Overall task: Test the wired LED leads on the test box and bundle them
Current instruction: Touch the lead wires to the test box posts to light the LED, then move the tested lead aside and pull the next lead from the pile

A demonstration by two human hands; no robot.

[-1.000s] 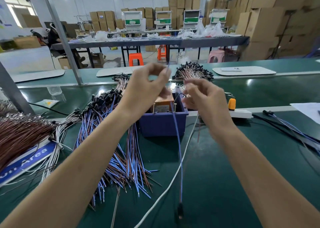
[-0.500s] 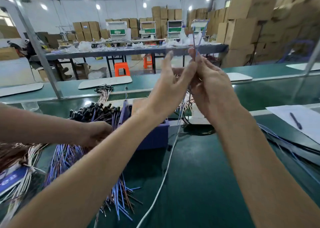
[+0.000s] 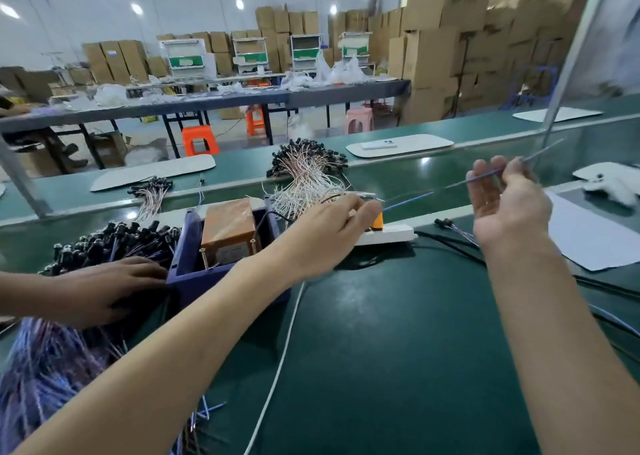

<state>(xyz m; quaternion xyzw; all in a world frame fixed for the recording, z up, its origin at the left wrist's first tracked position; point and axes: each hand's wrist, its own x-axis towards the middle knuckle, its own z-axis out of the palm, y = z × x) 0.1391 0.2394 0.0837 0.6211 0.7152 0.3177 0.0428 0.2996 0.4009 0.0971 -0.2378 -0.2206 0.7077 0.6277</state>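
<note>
1. The left hand point(image 3: 329, 236) pinched one end of the thin blue wired LED lead point(image 3: 415, 199) between thumb and fingertips. The right hand point(image 3: 509, 208) nipped the same lead further along, its other fingers loosely upright, and a short tail poked out beyond that pinch.
2. The lead hung in the air, drawn nearly straight between the two grips. The dark blue plastic test box point(image 3: 187, 246) sat below and to the left of the left pinch, and the white plastic power strip point(image 3: 391, 236) lay just under it.
3. To do this step well, I judged that the pull should stay gentle — enough to take out the kinks, not enough to strain the wire at its end. Which end carried the LED could not be told.
4. Half a second before, both hands had been raised and pressed close together; now they were lower and well apart, with the lead stretched out. Another person's hand point(image 3: 104, 288) remained on the heap of blue leads with black heads point(image 3: 114, 243), left of the box.
</note>
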